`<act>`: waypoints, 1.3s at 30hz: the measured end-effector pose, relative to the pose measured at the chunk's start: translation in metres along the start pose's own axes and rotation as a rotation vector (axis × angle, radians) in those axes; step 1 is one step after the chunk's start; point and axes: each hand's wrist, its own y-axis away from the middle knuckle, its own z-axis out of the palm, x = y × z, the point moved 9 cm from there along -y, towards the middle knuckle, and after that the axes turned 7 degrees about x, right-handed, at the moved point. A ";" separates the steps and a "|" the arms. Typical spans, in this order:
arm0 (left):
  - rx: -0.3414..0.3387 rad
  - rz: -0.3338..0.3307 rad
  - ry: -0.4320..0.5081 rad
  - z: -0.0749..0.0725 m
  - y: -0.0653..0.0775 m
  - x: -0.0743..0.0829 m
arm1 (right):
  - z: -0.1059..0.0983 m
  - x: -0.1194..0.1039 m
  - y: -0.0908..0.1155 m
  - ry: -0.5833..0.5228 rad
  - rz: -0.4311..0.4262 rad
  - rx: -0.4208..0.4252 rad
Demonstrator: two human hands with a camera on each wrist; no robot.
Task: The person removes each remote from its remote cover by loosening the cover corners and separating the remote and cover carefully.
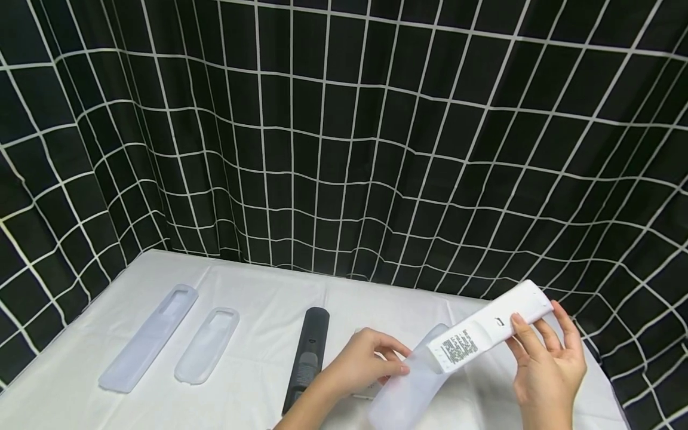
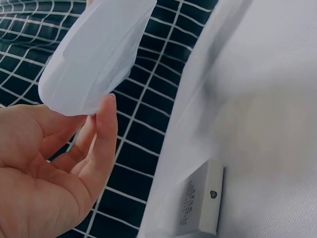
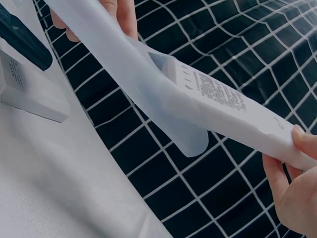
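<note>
My left hand [image 1: 362, 363] pinches the edge of a translucent silicone remote cover [image 1: 400, 400], which hangs tilted above the table. In my right hand [image 1: 550, 367] is a white remote control [image 1: 497, 325], held by its upper end between thumb and fingers. Its back faces up, with a printed label near the lower end. That lower end meets the cover at its opening, and the cover bends away beneath it in the right wrist view. Up close in the left wrist view, thumb and fingertips of the left hand grip the cover's rounded end.
A black remote control [image 1: 310, 349] lies left of my left hand. Close by is another white remote control [image 3: 34, 94], partly hidden in the head view. Two more translucent covers, a long one [image 1: 150, 340] and a shorter one [image 1: 206, 346], lie farther left on the white tablecloth [image 1: 242, 382].
</note>
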 end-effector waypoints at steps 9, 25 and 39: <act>0.002 -0.010 -0.024 -0.004 -0.001 0.000 | -0.002 -0.002 -0.002 -0.048 -0.006 0.018; 0.021 -0.001 -0.029 -0.019 -0.001 0.002 | -0.001 0.000 -0.002 0.002 0.025 0.007; 0.037 0.007 0.000 -0.029 -0.003 0.001 | 0.003 0.013 0.002 0.168 0.098 -0.043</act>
